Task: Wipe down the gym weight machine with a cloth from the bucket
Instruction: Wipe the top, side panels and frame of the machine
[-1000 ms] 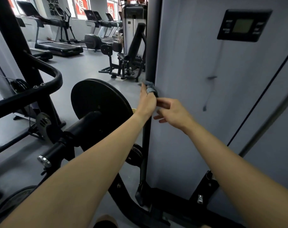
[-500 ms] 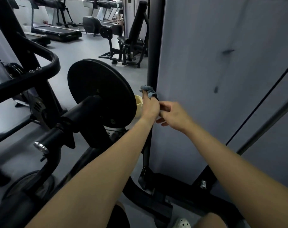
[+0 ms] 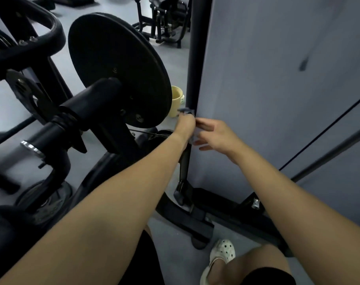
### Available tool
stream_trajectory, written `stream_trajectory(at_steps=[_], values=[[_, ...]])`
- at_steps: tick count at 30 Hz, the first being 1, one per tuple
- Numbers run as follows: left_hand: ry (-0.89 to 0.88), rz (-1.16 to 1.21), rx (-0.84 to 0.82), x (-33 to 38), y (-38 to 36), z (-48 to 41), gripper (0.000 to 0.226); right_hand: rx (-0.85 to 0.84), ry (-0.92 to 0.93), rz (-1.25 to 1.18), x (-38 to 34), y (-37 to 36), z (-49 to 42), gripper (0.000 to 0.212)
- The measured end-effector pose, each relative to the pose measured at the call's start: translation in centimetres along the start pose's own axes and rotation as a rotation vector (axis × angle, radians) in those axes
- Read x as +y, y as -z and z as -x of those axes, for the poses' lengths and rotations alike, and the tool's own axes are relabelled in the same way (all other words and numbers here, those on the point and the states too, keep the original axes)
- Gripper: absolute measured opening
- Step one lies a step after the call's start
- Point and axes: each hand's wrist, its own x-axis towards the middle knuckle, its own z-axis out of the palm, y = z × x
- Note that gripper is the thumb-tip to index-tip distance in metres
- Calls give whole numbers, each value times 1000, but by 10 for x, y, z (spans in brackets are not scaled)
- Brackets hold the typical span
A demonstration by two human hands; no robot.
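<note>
Down they go: both hands and the cloth (image 3: 186, 110) have slid lower on the black upright post (image 3: 196, 58) than they sat a second ago, and the view has tipped down with them. That grey cloth is bunched against the post right where it meets the grey panel (image 3: 257, 79), and the left hand (image 3: 186, 125) has it gripped, fingers curled over the wad and pressing it to the metal. The right hand (image 3: 216, 134) sits just beside, fingers loosely spread and holding nothing I can see; a scrap of cloth hangs near its fingertips, though whether they touch it I cannot tell. By my read we are mid-wipe on this post, a downward stroke with the lower stretch and the base frame (image 3: 195, 210) yet to be covered. Next move calls for steady pressure down that narrow seam without letting the cloth snag at the bracket near the bottom, then likely a pass over the panel, where a dark smudge (image 3: 303, 64) shows high up. Behind the post stands the cream bucket (image 3: 176, 99) on the grey floor (image 3: 171, 254), half hidden by a big black disc (image 3: 117, 68) of the machine on the left. A white spotted shoe (image 3: 224, 251) shows at the bottom, and another black machine (image 3: 164, 21) stands well apart at the back.
</note>
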Motion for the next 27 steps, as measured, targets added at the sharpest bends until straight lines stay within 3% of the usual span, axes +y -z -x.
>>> stream_trajectory(at_steps=[4,10,13,16,23,27], values=[[-193,83,4,25,3,18,51,61,92,-91,-20,4,-5,59],[-229,-86,-46,-12,5,19,59,8,2,50,16,-7,6,52],[-214,-246,4,-41,9,37,46,10,-63,11,33,-7,9,45],[-83,-266,24,-69,9,50,32,24,-138,23,50,-7,5,39],[118,-257,120,-119,-10,31,36,-81,-192,82,104,-27,-11,32],[191,-95,253,-155,-20,14,36,-129,-203,49,130,-35,-22,35]])
